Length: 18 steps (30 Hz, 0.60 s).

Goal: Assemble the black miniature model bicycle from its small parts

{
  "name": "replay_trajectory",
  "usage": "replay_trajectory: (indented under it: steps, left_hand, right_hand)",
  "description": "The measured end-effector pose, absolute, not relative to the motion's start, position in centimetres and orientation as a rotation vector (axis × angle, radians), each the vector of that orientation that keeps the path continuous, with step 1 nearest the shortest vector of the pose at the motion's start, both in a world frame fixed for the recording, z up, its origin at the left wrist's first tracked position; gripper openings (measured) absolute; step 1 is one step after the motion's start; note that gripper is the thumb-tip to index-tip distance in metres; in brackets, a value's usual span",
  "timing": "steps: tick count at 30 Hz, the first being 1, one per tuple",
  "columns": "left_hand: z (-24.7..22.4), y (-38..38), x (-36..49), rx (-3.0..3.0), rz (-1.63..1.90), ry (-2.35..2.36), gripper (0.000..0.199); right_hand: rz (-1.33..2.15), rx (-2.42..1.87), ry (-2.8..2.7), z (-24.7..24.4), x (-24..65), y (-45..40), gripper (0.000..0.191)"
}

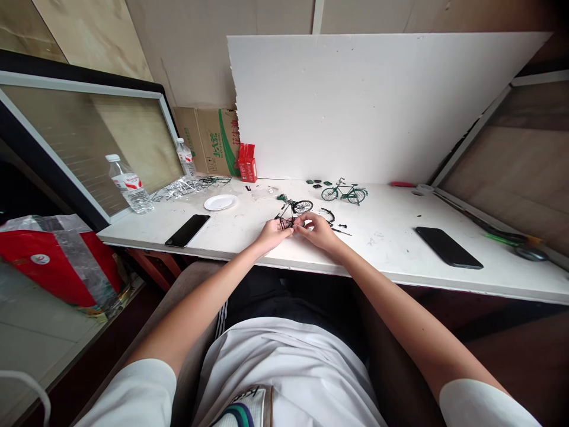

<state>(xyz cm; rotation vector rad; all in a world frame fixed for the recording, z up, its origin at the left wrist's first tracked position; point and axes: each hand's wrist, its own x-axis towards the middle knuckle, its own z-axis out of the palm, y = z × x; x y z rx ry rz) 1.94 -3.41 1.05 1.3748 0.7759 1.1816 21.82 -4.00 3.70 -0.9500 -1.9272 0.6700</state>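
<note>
The left hand (271,233) holds the small bicycle (303,206), fingers half-curled; the right hand (319,230) has fingertips nearly together, contents unclear. Uneven pressure could bend thin parts.

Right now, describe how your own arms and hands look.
My left hand and right hand are bare, with no gloves. Short white sleeves end above the elbows, leaving both forearms uncovered. I see no bracelet or watch at either wrist, and no cables on the arms.
</note>
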Motion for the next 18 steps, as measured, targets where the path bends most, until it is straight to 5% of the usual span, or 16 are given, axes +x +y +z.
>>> replay_trajectory:
  steps: [18]
  left_hand:
    - [1.70, -3.90, 2.02, 1.297, 1.185, 0.814, 0.025]
  right_hand:
    - [0.585, -0.910, -1.962, 3.65, 21.80, -4.03, 0.019]
